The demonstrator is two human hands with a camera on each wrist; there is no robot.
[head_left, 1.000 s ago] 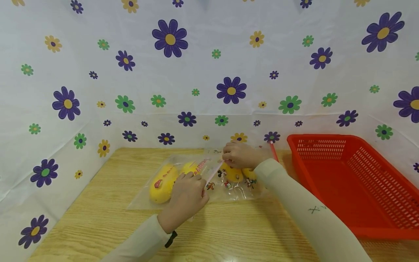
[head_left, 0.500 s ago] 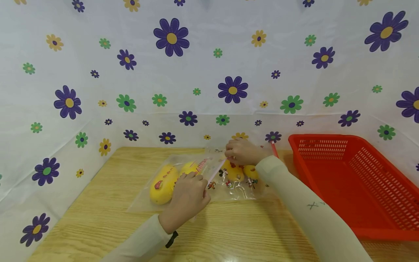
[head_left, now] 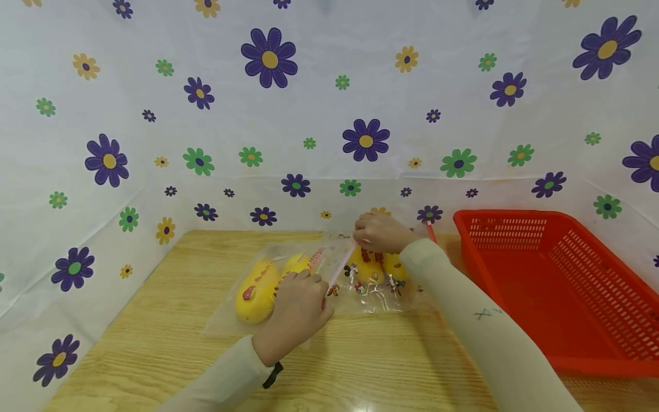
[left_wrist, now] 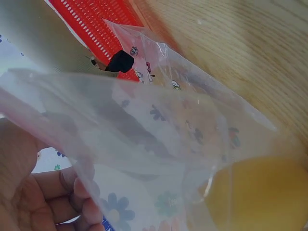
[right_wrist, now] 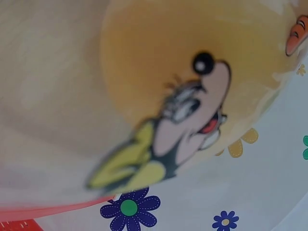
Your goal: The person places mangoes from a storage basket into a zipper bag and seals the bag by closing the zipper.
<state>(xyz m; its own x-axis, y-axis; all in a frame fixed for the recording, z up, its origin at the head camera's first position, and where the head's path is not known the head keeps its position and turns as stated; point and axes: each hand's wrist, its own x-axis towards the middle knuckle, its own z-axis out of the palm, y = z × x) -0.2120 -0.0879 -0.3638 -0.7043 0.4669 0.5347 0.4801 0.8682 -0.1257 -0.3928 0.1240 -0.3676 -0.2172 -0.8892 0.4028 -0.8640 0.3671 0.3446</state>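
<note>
Two clear zip bags with yellow fruits, mango-like in shape, lie side by side in the head view. The left bag point(head_left: 221, 320) bears red and pink print and holds yellow fruits point(head_left: 255, 306). My left hand point(head_left: 297, 312) pinches the lower end of its pink zip edge point(head_left: 340, 266); in the left wrist view, fingers point(left_wrist: 62, 192) curl at the bag's edge. At that edge's far end, my right hand point(head_left: 381, 233) pinches the strip. Beneath the right hand lies the other bag point(head_left: 378, 303), printed with cartoon characters. The right wrist view shows its printed film point(right_wrist: 187, 120) but no fingers.
A red perforated plastic basket point(head_left: 546, 297) stands on the right of the wooden table point(head_left: 170, 320). A red strip point(head_left: 431, 232) rises between the basket and the right bag. A flower-patterned cloth point(head_left: 309, 109) walls the back and sides.
My right hand has shifted slightly up and away along the zip edge. The left hand has drifted a little right and down, and the pink strip between them looks more stretched out.
</note>
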